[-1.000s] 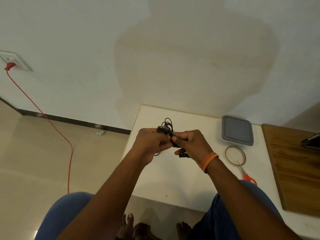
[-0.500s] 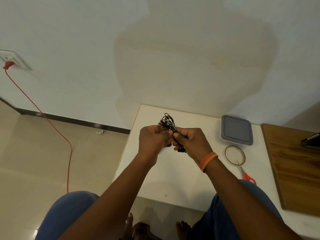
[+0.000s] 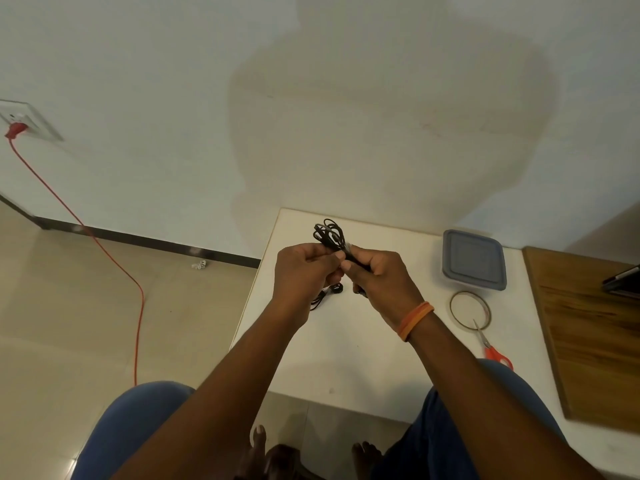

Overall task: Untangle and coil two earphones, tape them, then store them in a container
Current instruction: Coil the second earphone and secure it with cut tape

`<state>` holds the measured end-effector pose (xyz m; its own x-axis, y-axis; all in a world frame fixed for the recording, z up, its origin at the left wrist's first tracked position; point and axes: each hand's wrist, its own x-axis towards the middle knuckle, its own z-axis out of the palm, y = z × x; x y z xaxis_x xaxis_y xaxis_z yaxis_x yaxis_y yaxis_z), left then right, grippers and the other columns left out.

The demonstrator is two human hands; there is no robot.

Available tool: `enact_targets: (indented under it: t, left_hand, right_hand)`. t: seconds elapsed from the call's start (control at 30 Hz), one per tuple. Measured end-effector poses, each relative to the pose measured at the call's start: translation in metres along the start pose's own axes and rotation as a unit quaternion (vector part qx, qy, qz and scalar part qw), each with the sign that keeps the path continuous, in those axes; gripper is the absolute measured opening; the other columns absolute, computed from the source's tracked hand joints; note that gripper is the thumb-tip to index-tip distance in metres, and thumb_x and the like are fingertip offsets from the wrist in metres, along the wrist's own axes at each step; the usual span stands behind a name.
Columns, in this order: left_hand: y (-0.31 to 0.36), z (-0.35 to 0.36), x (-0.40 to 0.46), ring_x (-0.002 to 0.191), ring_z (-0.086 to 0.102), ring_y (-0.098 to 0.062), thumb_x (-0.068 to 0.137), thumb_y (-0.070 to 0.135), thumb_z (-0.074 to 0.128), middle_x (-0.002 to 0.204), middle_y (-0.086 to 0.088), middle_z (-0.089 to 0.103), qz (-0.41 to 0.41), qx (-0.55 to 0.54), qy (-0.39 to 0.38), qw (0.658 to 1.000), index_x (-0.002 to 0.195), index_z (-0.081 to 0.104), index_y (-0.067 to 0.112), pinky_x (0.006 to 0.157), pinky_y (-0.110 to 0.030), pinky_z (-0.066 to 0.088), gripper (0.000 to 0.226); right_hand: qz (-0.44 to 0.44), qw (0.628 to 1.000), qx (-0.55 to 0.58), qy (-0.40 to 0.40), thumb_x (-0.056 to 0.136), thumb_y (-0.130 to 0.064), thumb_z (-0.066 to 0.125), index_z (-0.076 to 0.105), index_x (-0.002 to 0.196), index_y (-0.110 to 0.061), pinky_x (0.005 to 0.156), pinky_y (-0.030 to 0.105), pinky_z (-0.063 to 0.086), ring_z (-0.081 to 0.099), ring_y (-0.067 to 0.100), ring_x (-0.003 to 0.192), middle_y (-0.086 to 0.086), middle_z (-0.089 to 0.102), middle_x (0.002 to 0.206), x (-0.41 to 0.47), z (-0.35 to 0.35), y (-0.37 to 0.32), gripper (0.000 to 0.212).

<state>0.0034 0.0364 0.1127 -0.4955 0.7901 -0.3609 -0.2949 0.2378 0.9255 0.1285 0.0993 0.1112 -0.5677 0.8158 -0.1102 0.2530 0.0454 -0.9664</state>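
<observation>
1. Left hand (image 3: pixel 304 271): raised above the white table (image 3: pixel 346 358), fingers curled, grip pinching the black earphones (image 3: pixel 330 233).
2. Right hand (image 3: pixel 381 271): knuckles up, grip closed round the same bundle; loops fan upward.
3. Grey container (image 3: pixel 474 259), tape ring (image 3: pixel 470 310), scissors (image 3: pixel 491 348): on the table, right side.

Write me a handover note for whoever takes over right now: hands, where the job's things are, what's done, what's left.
Left hand and right hand: both pinch the black earphone bundle above the white table; loops stick out past the grip.
More black cable shows below the hands.
Tape roll and scissors lie right of the hands; the container behind them is lidded.
Done: coil gathered.
Left: taping, any remaining coiling, opening the container, storing.
</observation>
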Motion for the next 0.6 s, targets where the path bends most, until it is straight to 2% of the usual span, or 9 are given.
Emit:
enact_targets:
  t: [0.17, 0.4, 0.53, 0.6]
  left_hand:
    - [0.006, -0.002, 0.001, 0.066, 0.067, -0.016, 0.085, 0.006, 0.074, 0.077, -0.008, 0.073, 0.002, 0.021, -0.008, 1.000, 0.097, 0.074, 0.002, 0.067, -0.025, 0.055, 0.013]
    - [0.011, 0.001, 0.001, 0.056, 0.060, -0.009, 0.084, 0.007, 0.071, 0.068, -0.002, 0.069, -0.005, 0.083, -0.022, 0.996, 0.091, 0.077, 0.009, 0.059, -0.023, 0.050, 0.010]
    - [0.014, -0.001, 0.001, 0.054, 0.053, -0.009, 0.083, 0.008, 0.069, 0.065, 0.002, 0.067, -0.013, 0.082, -0.009, 0.996, 0.084, 0.078, 0.015, 0.056, -0.025, 0.047, 0.011]
    - [0.014, -0.001, 0.000, 0.055, 0.050, -0.011, 0.083, 0.008, 0.068, 0.066, 0.001, 0.065, -0.019, 0.069, -0.010, 0.997, 0.085, 0.078, 0.014, 0.055, -0.026, 0.045, 0.012]
  right_hand:
    - [-0.007, 0.998, -0.010, 0.063, 0.095, -0.004, 0.057, 0.065, 0.124, -0.010, 0.057, 0.015, 0.043, 0.050, 0.001, 0.057, -0.007, 0.062, 0.074, 0.004, -0.003, 0.000, 0.031]
    - [-0.016, 0.994, 0.033, 0.098, 0.095, -0.004, 0.056, 0.067, 0.120, -0.014, 0.052, 0.012, 0.041, 0.047, -0.001, 0.051, -0.020, 0.058, 0.053, 0.006, 0.000, 0.003, 0.029]
    - [0.022, 0.988, 0.141, 0.052, 0.096, -0.005, 0.055, 0.073, 0.102, -0.030, 0.054, 0.021, 0.041, 0.045, 0.009, 0.054, -0.010, 0.057, 0.059, 0.005, 0.001, 0.000, 0.031]
    - [0.045, 0.980, 0.191, 0.017, 0.097, -0.006, 0.055, 0.076, 0.098, -0.026, 0.059, 0.027, 0.042, 0.047, 0.011, 0.057, -0.001, 0.059, 0.068, 0.006, -0.002, -0.001, 0.029]
